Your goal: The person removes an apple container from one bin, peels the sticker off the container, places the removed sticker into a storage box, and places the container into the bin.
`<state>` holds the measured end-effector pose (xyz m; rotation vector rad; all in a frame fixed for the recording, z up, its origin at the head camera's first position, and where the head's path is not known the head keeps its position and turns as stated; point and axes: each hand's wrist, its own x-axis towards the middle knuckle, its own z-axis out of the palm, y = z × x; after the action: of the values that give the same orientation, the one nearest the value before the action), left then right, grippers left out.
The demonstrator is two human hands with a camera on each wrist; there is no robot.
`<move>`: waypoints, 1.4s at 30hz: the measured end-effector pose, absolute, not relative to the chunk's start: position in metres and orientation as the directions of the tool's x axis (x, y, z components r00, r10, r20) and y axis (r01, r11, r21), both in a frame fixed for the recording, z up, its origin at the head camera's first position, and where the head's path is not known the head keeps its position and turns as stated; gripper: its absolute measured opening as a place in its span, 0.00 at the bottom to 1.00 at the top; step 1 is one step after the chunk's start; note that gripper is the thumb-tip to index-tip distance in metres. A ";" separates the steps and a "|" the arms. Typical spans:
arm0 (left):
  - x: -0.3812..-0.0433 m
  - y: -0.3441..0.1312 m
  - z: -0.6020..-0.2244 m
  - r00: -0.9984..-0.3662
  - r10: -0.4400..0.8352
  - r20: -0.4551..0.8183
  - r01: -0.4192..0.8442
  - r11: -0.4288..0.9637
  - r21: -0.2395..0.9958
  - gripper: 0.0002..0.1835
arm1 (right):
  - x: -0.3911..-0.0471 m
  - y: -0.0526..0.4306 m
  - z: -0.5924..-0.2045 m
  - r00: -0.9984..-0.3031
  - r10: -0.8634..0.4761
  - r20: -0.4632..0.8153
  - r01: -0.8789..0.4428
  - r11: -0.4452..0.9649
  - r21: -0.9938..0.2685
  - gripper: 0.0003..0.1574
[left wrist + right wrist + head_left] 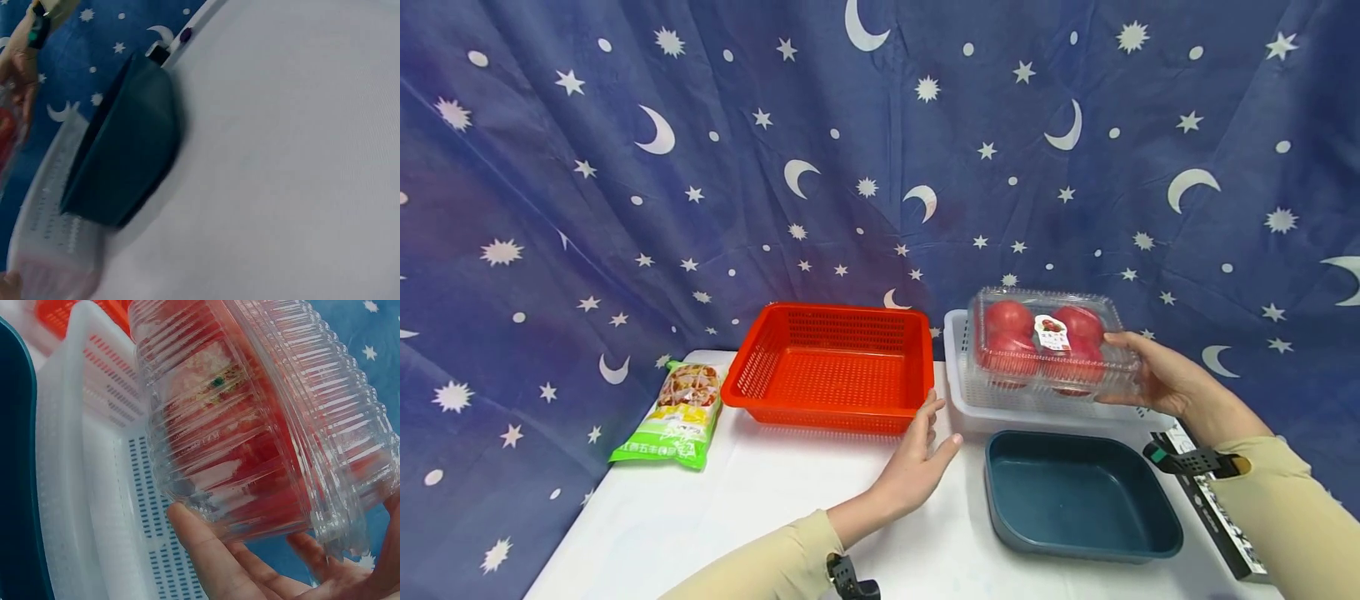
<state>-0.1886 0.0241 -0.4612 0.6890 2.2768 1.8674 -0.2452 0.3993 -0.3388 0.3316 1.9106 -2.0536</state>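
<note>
My right hand [1168,379] grips the right end of a clear plastic box [1120,375] that holds several round red fruits [1009,318] and carries a white label on its lid. The box is tilted and held above the white perforated basket [955,367]. In the right wrist view the fingers [206,550] and thumb are around the end of the ribbed box [250,425]. My left hand [906,471] holds nothing, fingers extended, its fingertips right by the front right corner of the red basket [831,375].
A dark teal bin [1082,496] stands in front of the white basket. To its right lies a flat black-and-white box [1213,517], partly behind my forearm. A green food bag [681,417] lies left of the red basket. Behind the white table [760,508] hangs a star-patterned curtain [865,125].
</note>
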 end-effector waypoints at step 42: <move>-0.204 -0.050 -0.398 -0.911 0.400 -0.098 -0.211 -0.249 0.945 0.48 | -0.206 0.286 -0.356 -0.913 -0.256 -0.318 0.342 -0.054 -0.938 0.39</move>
<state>-0.2045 -0.0497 -0.3982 0.2287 1.6291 2.2042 -0.2055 0.2856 -0.3563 0.0915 1.8282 -2.0212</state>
